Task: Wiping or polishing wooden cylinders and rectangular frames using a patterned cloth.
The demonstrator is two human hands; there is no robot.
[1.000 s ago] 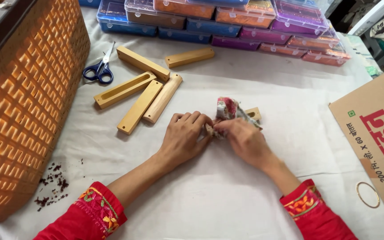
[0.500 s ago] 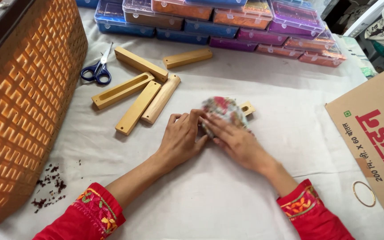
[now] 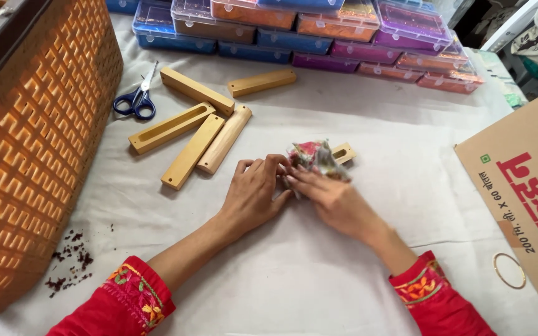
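Your left hand [image 3: 253,193] lies palm down on the white tabletop [image 3: 319,274], fingers spread loosely, its fingertips touching a crumpled colourful wrapper [image 3: 311,155]. Your right hand [image 3: 331,198] reaches in from the other side, fingers curled onto the wrapper and pressing it down; whether it pinches it you cannot tell through the blur. The wrapper sits between both hands, and a small wooden block [image 3: 342,152] pokes out just beside it on the far side. Left of the wrapper and well apart from it lie five long wooden pieces [image 3: 203,134], some touching one another, one with a slot cut in it. Blue-handled scissors [image 3: 136,99] rest left of those pieces. Far beyond the wrapper runs a row of stacked plastic boxes [image 3: 319,31]. Right of the wrapper lies a cardboard box [image 3: 524,193] with a thin ring [image 3: 509,270] near it. An orange woven basket [image 3: 32,143] stands far left, dark crumbs [image 3: 70,261] beside it.
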